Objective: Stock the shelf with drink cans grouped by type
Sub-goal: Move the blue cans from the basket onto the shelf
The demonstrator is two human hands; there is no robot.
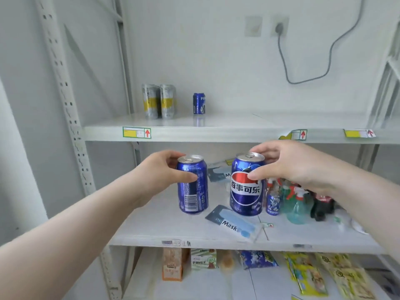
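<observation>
The left hand (160, 169) is gripping the left blue can (192, 191), thumb lying across its front and fingers curling behind its rim. The right hand (290, 167) is clamping the right blue can (246, 191) near its top in the same way. Both are standing upright, side by side but apart, level with the middle shelf (173, 230) (whether they are resting on it or hanging just in front, I cannot tell). On the upper shelf (216, 131), 2 silver-and-yellow cans (159, 101) are sitting close together at the left, and the lone blue can (199, 103) is standing near them on the right. The stocking is looking early: 3 cans are sitting in 2 groups, and the 2 in hand are probably heading up beside the lone blue can. A mask packet (233, 224) and spray bottles (298, 208) are sitting on the middle shelf.
</observation>
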